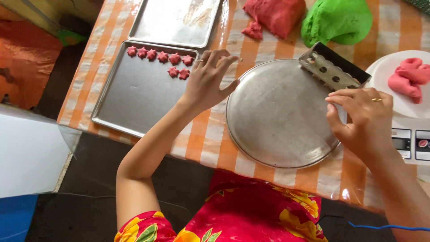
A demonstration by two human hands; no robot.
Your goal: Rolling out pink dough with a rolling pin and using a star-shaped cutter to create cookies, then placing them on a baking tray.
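Cloth in orange and white checks (215,139) covers the table from edge to edge. At its left lies a rectangular grey metal baking tray (134,101), and along the tray's far side sit small red star-shaped dough pieces (160,57), six in a row with two more just below the row's right end. Behind it rests a second metal tray (174,20), bare of dough.

At the near tray's right corner hovers the left hand (207,80), its fingers spread and loose, grasping nothing, the fingertips close to the last stars; whether they touch the tray I cannot tell.

Right of that hand lies a round flat metal pan (277,116). On its far right rim rests a metal press tool with round holes and a dark backing (333,67), tilted. The right hand (365,121) sits just below it, fingers curled toward the tool's near end; a firm grasp cannot be made out.

Beyond the pan lie a lump of red dough (275,15) and a lump of green dough (338,20). At far right, a white kitchen scale (403,107) carries pink dough (410,78).
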